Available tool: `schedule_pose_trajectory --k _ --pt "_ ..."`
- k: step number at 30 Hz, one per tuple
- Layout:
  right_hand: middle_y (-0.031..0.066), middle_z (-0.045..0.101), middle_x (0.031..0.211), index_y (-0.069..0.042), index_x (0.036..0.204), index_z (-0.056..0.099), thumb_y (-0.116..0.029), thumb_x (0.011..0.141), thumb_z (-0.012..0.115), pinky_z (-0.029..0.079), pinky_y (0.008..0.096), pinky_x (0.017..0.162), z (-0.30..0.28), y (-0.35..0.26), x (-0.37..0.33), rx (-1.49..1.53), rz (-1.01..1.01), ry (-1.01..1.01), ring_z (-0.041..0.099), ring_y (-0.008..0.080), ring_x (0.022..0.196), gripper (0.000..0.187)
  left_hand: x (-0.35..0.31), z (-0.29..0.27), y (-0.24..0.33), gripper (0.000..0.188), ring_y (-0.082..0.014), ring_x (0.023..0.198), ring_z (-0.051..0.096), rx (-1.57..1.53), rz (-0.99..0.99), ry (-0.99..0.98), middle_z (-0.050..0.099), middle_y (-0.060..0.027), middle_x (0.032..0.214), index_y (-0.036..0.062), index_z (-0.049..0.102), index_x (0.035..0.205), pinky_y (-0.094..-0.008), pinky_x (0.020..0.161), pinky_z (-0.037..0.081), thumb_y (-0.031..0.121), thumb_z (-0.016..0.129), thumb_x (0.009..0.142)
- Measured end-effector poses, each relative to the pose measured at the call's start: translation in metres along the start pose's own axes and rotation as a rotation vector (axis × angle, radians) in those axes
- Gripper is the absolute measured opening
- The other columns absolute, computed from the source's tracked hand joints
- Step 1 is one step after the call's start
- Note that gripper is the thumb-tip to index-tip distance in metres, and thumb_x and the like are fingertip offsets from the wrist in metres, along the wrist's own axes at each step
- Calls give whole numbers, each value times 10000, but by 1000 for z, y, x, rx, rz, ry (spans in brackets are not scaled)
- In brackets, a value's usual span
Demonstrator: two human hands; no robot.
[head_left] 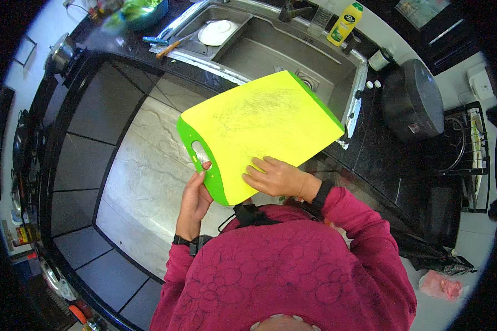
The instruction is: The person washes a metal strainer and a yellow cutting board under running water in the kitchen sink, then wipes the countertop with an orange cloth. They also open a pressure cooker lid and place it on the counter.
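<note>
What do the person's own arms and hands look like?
The left hand and right hand wear no gloves. The sleeves are magenta. The left wrist has a black strap with a bulkier dark piece; the right, a black band.

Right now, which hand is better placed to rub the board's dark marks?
Probably the right hand: its fingers lie on the cutting board's yellow face, while the left hand grips the green handle end.
</note>
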State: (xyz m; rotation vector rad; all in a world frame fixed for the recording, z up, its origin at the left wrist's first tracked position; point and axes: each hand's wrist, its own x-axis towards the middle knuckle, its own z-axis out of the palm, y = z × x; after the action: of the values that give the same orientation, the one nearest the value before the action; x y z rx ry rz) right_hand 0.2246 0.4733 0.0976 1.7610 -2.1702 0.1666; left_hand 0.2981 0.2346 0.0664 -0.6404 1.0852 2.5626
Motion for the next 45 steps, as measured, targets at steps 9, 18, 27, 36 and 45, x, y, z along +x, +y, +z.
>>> schedule_pose_trajectory --k 9,18,27,36,45 --pt "107 532 1070 -73 1130 525 -227 668 673 444 371 831 16 7 -18 397 265 -140 503 277 1055 509 40 -28 -35 355 -209 966 571 28 -29 239 571 -86 1116 44 492 1199 -364 815 465 297 394 969" --pt "180 518 1148 -14 1130 534 -51 691 690 396 398 925 -21 26 -97 227 1151 75 483 353 1084 467 60 -41 -32 397 -218 1009 563 -60 -115 139 586 -94 1115 29 499 1204 -332 863 445 305 503 918" --pt "141 513 1166 -39 1129 531 -10 774 626 481 341 759 -25 51 -104 245 1324 238 542 285 1027 369 68 -5 6 537 -219 1090 532 -63 -102 -134 515 -121 1231 -9 310 1355 -328 926 430 81 517 868" --pt "107 534 1143 -31 1125 562 20 782 592 486 284 774 6 147 -70 357 1304 442 562 214 995 347 70 2 72 613 -256 1079 537 93 67 -52 529 -138 1195 -13 332 1333 -344 923 435 47 552 764" --pt "152 553 1059 -15 1042 568 -62 736 649 449 371 840 33 182 -63 365 1292 569 540 334 996 320 113 5 104 646 -292 1101 514 177 183 19 502 -140 1217 27 342 1337 -407 929 441 84 545 726"
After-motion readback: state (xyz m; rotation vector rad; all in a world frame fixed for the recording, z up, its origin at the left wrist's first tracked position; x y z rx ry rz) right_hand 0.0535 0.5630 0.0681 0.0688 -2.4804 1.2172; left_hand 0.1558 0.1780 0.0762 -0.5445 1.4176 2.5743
